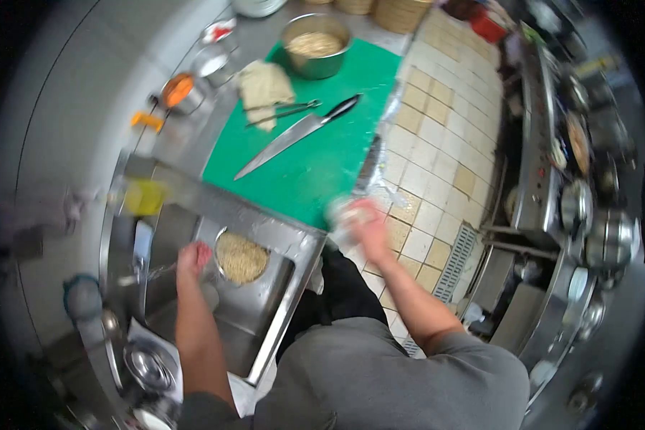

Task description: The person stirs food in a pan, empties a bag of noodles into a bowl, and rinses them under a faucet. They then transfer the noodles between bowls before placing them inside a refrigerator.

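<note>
My left hand (193,259) is over the steel sink (274,315), its fingers curled; whatever they may hold is hidden. Just right of it, a round container of pale, thin strips (241,256), like noodles or sprouts, sits in the sink. At the near right corner of the green cutting board (294,188), my right hand (369,222) is smeared by motion. It seems closed around a whitish thing (342,216), too blurred to name. On the board lie a large knife (287,141) with a black handle, dark tongs (287,111) and a folded beige cloth (265,86).
A steel pot (317,46) of pale food stands at the board's far end. Along the left wall are a container of orange food (182,93) and a yellow-green bottle or sponge (143,197). The stove counter (537,150) runs along the right, beyond a tiled floor (437,143).
</note>
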